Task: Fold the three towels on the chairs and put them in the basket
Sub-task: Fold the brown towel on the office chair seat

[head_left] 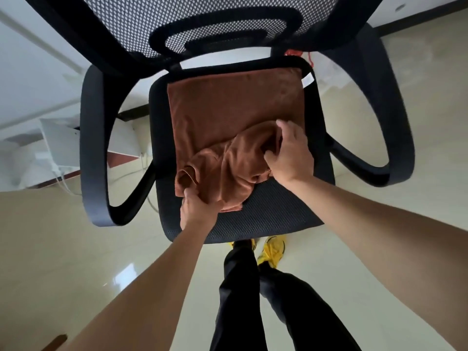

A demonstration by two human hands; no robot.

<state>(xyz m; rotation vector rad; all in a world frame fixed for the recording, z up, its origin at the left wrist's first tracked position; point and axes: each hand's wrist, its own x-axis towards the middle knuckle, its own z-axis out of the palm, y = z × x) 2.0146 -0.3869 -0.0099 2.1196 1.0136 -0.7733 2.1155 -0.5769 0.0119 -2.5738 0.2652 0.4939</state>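
One rust-brown plush towel (228,105) is laid on the seat of a black mesh office chair (268,214). The far half of the towel is spread flat and smooth. The near half is bunched into loose folds. A white label tab (307,81) is seen at the far right corner.

The near-left bunched corner is gripped by the left hand (197,209), with the fingers curled round the cloth. A fold at the right side is pinched by the right hand (291,153), with thumb and fingers closed on the fabric.

The far and left towel edges are set just inside the seat rim. The near strip of the seat is left bare. The seat is flanked by a looped black left armrest (91,148) and right armrest (395,122), and is bounded at the far side by the perforated backrest (202,16). Glossy cream floor tiles (76,236) are exposed around the chair.

Counted: one towel, one chair, two hands.
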